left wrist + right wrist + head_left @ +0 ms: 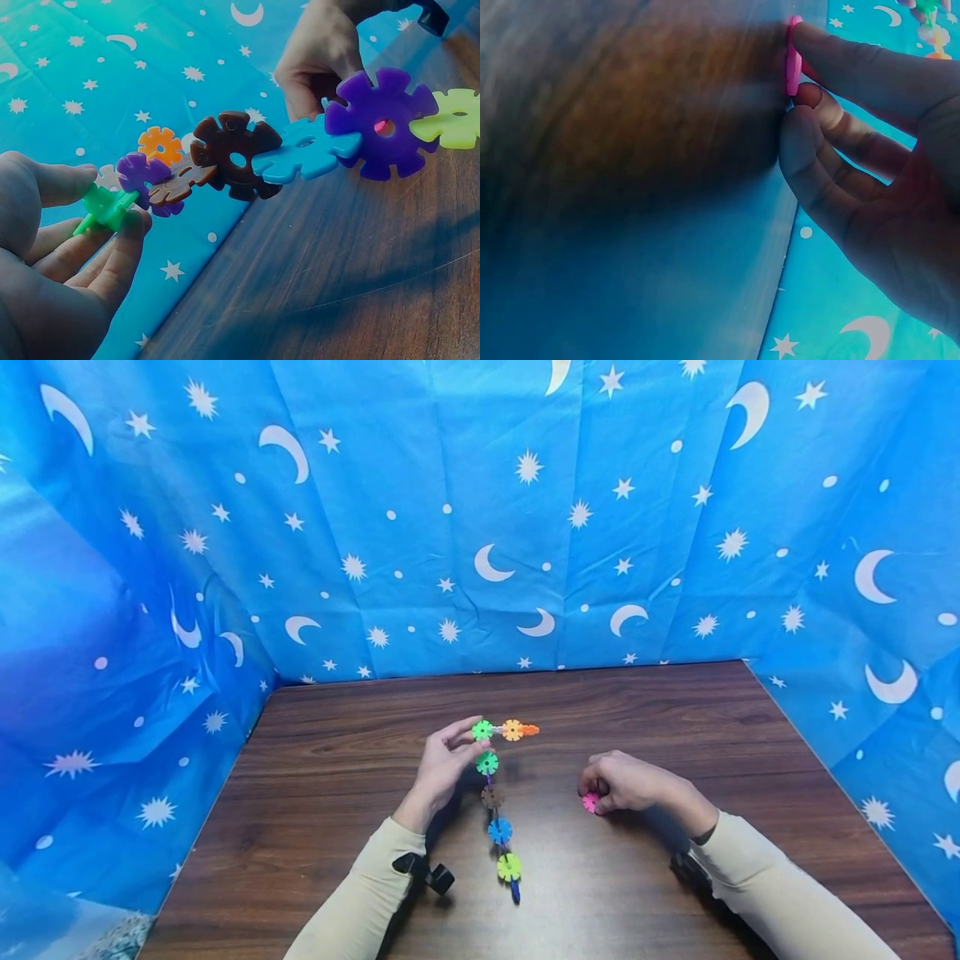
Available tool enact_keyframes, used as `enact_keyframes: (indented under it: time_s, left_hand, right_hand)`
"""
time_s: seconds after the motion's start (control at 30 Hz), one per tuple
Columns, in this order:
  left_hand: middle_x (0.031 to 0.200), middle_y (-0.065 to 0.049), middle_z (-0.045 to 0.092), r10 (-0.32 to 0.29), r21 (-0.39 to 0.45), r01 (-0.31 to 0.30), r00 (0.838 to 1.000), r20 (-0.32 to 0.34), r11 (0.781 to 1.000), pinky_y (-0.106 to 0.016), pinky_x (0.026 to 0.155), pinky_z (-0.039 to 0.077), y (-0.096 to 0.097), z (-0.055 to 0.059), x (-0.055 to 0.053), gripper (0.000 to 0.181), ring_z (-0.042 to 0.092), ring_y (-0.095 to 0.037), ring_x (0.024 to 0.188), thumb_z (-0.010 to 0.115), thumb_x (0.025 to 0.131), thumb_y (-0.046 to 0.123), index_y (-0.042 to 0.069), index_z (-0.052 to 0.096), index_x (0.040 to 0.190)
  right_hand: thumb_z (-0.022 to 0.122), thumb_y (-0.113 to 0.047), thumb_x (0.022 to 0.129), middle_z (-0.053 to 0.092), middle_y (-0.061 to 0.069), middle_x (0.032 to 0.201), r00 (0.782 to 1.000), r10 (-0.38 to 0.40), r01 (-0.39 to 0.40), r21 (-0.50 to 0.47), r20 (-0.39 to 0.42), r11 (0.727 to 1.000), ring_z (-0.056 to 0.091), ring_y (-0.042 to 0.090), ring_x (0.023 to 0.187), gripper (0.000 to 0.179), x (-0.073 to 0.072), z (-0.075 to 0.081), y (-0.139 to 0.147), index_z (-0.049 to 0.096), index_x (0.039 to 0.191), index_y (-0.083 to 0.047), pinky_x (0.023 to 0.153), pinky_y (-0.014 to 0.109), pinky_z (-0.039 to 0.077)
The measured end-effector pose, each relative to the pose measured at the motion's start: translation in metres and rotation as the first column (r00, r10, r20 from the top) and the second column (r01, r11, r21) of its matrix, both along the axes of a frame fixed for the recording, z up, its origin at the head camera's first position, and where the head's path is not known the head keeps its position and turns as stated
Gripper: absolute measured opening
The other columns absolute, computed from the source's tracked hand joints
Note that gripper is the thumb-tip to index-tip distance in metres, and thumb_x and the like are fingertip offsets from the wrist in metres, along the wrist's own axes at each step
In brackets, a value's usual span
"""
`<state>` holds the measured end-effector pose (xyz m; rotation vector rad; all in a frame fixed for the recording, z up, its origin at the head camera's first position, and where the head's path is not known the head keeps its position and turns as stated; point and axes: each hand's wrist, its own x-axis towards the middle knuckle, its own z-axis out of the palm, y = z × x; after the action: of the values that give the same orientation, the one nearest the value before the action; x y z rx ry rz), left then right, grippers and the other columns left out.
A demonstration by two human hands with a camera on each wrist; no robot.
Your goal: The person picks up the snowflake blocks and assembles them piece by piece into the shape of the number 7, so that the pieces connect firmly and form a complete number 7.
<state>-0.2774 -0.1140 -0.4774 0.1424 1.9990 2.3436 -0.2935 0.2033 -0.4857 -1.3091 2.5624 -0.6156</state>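
My left hand (441, 770) pinches a green notched disc (107, 208) in a chain of interlocking plastic flower discs. From there the chain runs toward the near side through brown (238, 156), light blue (500, 831) and purple discs (352, 116) to a yellow-green disc (509, 867), with a dark blue one (516, 893) at its near end. Orange discs (512, 730) stick out to the right at its far end. Right of the chain, my right hand (633, 783) has its fingertips and thumb on a pink disc (591, 802) at the tabletop, seen edge-on in the right wrist view.
Everything is over a dark brown wooden table (337, 727). A blue cloth (420, 585) with white moons and stars hangs behind the table and along both sides. A black wrist mount (424, 872) sits on the left forearm.
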Motion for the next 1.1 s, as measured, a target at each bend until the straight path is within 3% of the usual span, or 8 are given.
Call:
enact_keyframes:
  time_s: [0.33,0.63,0.87,1.1]
  left_hand:
    - [0.092,-0.005,0.069,-0.007,0.014,0.007,1.000,-0.009,1.000,-0.024,0.073,0.056,0.000,0.000,-0.001,0.045,0.072,-0.014,0.080,0.071,0.087,0.002,0.003,0.059,0.130]
    - [0.092,-0.004,0.069,-0.012,0.005,0.012,1.000,-0.012,1.000,-0.024,0.075,0.056,-0.001,0.000,-0.001,0.046,0.072,-0.014,0.081,0.071,0.088,0.003,0.002,0.058,0.131]
    - [0.091,-0.004,0.069,-0.005,0.008,0.005,1.000,-0.006,1.000,-0.023,0.072,0.056,-0.001,0.000,0.000,0.044,0.072,-0.014,0.079,0.070,0.087,0.001,0.003,0.059,0.130]
    - [0.093,-0.004,0.068,-0.017,0.000,0.017,1.000,-0.001,1.000,-0.023,0.074,0.056,-0.002,-0.002,0.000,0.046,0.072,-0.013,0.080,0.068,0.089,0.000,-0.001,0.055,0.133]
  right_hand:
    - [0.084,-0.012,0.072,0.058,-0.007,0.076,1.000,-0.018,0.018,-0.009,0.012,1.000,0.054,0.005,0.067,0.024,0.001,0.000,-0.003,0.065,0.084,-0.019,0.058,0.019,0.044]
    - [0.078,-0.003,0.076,0.066,-0.008,0.074,0.990,0.000,0.010,-0.070,0.141,0.997,0.060,0.003,0.066,0.018,0.001,0.006,-0.003,0.068,0.083,-0.017,0.058,0.019,0.050]
    - [0.076,-0.005,0.080,0.070,-0.008,0.073,0.978,0.000,0.028,-0.134,0.209,0.991,0.063,0.001,0.064,0.013,-0.001,0.008,-0.005,0.073,0.082,-0.018,0.058,0.020,0.053]
    - [0.071,-0.007,0.086,0.069,-0.010,0.072,0.987,-0.069,0.097,-0.198,0.143,0.975,0.061,0.003,0.062,0.012,-0.007,0.017,-0.012,0.071,0.084,-0.019,0.054,0.021,0.051]
